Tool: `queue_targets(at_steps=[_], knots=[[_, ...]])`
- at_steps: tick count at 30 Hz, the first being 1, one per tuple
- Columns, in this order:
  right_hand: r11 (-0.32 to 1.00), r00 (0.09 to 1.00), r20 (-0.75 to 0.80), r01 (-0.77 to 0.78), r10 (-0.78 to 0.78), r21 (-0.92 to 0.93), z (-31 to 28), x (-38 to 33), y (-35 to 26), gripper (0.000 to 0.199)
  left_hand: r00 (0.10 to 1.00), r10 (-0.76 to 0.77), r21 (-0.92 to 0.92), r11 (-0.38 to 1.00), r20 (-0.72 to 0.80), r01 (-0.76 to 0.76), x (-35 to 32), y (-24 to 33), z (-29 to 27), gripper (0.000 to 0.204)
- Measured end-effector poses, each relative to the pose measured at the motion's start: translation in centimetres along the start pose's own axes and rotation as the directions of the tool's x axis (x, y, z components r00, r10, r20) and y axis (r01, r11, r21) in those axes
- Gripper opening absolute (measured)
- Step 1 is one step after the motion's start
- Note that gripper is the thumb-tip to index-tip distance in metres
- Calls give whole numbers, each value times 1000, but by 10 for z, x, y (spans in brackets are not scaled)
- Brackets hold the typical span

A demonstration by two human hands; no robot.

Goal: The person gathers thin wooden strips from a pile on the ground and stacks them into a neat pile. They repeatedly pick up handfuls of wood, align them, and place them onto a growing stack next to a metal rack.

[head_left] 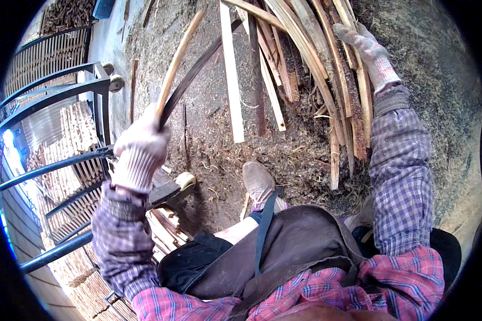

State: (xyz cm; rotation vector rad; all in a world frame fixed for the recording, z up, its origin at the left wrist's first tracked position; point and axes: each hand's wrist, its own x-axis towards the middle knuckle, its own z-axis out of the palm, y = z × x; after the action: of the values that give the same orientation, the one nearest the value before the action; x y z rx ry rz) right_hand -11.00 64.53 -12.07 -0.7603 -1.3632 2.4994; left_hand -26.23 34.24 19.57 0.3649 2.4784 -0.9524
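Left hand (pixel 143 140) clenched, right hand (pixel 368 52) at the woodpile (pixel 313 59)

The left's ribbed knit glove wraps a slim tan strip (pixel 180 53) and a flat, blackened strip (pixel 198 69). The right lies over the pile's splintery right edge; whether it grips, I cannot tell. Shavings-strewn floor (pixel 209 150) spreads between; beyond the left hand stands a tubular metal rack (pixel 56 251).

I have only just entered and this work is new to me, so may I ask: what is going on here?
A person handles wood with gloved hands. The left hand grips a long light-brown wooden strip and a long dark wooden strip. The right hand is at the right edge of a loose pile of long wooden strips; its grip is unclear. A black metal frame stands at the left.
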Motion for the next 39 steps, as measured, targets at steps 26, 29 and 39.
queue_targets(at_steps=[26,29,39], knots=[[8,877,481,-481,-18,877,-19,4,26,47,987,-6,-986,-47,-160,-160,186,155,105,54],[31,892,450,-451,40,892,-17,5,23,50,951,67,-893,-370,-301,-256,163,190,99,68],[192,919,252,-317,302,929,54,8,27,63,938,285,-688,-722,-196,75,142,174,85,44]])
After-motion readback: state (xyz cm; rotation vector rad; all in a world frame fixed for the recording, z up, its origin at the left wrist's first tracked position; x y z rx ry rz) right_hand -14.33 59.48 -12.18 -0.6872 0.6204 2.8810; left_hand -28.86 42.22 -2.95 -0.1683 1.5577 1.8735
